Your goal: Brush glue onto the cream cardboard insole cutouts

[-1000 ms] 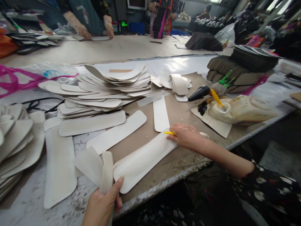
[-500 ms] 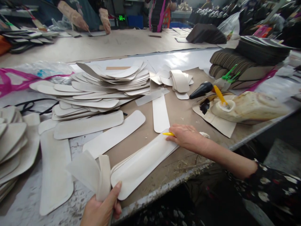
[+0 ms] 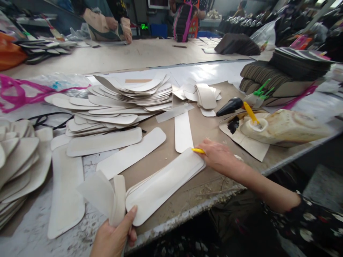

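Low in the view, my left hand (image 3: pixel 118 228) is closed round a bundle of thin white strips (image 3: pixel 119 200). Its thumb presses the near end of a long white rounded panel (image 3: pixel 163 185), which lies on several similar panels. My right hand (image 3: pixel 217 153) grips a yellow pointed plastic tool (image 3: pixel 198 151) at the panel's far end. The tool's tip rests at that edge; its rear part is hidden in the fingers. Just beyond the tip lies another narrow white panel (image 3: pixel 183 132). To the left are two more loose panels, one a white panel (image 3: pixel 131 153) lying slantwise.
A cut plastic bottle (image 3: pixel 292 125) with a yellow stick (image 3: pixel 250 112) in its opening lies at right, near a black cone-shaped object (image 3: pixel 229 106). White panels (image 3: pixel 128 103) are heaped behind, brown-grey pieces (image 3: pixel 281 78) at back right. Across the table a co-worker's hands (image 3: pixel 127 34) handle material.
My right hand and the yellow tool have shifted slightly right, to the panel's far edge. My left hand keeps its hold. The co-worker's hands have moved, and the whole view has shifted slightly.
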Demonstrator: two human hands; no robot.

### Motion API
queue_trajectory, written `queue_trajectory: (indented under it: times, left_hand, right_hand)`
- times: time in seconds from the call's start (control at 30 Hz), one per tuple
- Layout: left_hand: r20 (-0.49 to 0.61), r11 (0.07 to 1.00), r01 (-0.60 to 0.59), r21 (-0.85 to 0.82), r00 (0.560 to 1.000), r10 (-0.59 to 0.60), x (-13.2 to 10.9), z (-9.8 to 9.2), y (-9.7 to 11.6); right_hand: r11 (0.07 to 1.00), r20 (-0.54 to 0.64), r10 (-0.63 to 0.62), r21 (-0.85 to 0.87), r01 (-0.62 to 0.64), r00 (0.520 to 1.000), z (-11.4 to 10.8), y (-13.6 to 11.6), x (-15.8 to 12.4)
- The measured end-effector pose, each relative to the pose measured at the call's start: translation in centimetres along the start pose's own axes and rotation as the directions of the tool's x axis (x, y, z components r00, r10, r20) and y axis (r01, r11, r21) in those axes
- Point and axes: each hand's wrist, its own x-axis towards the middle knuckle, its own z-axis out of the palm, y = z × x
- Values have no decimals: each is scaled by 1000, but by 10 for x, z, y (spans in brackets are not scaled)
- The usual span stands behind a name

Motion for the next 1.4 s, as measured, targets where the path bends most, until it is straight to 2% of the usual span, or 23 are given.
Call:
queue_trajectory:
  times: [0.1, 0.23, 0.33, 0.43, 0.57, 0.67, 0.83, 1.03, 1.23, 1.4]
  left_hand:
    - [-31, 994, -22, -107, 999, 19, -5, 2, 2]
    - [-50, 978, -52, -201, 998, 43, -10, 5, 2]
    - [-67, 960, -63, -274, 997, 46, -9, 7, -1]
    - [-120, 946, -84, -314, 992, 49, -6, 9, -5]
    - [-195, 932, -136, -335, 978, 72, -7, 12, -9]
    - [-224, 923, -164, -347, 971, 88, -8, 12, -13]
    - [-267, 892, -221, -393, 956, 119, -7, 13, -17]
    - [-295, 873, -223, -434, 951, 96, -11, 14, -13]
    - [-326, 925, -185, -332, 943, 72, -13, 10, -16]
    - [-335, 940, -149, -308, 941, 39, -12, 4, -12]
  right_hand:
    - [995, -12, -29, 100, 30, 999, 5, 3, 4]
    - [969, -123, -61, 230, 88, 991, 15, 9, 6]
    - [957, -199, -90, 253, 140, 976, 20, 12, 6]
    - [950, -282, -82, 267, 160, 956, 16, 8, 4]
    - [925, -294, -49, 346, 154, 955, 2, -4, -3]
    - [932, -310, -69, 320, 172, 948, 0, -10, -6]
    - [949, -371, -131, 222, 225, 919, 7, -6, -10]
    - [948, -336, -168, 204, 245, 927, 9, 0, -13]
    - [932, -212, -190, 267, 244, 959, 16, 8, -7]
    - [923, -187, -170, 314, 223, 968, 22, 12, 2]
